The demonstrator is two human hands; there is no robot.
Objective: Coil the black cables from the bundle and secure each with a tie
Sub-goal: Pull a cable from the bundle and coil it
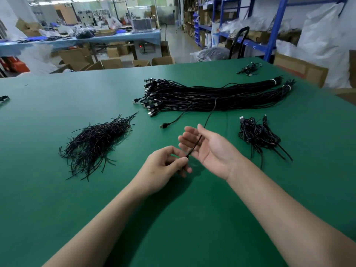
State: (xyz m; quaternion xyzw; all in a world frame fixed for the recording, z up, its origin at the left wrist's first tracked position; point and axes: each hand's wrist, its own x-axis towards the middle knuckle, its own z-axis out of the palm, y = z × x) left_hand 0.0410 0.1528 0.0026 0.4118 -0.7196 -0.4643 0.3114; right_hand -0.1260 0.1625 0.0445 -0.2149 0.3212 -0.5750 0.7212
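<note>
The bundle (202, 95) lies on my green table (57, 189). The tie pile (96, 141) sits nearer me to its left, and the coiled cables (258, 132) nearer to its right. In front of the bundle my right hand (210, 149) lies flat, palm up, with one cable (209, 116) from the bundle across its fingers. My left hand (163, 166) pinches that cable's end.

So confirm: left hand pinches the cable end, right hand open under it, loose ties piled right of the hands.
No: the head view shows the loose ties piled left of the hands. The left hand does pinch the cable end, right hand open under it.
</note>
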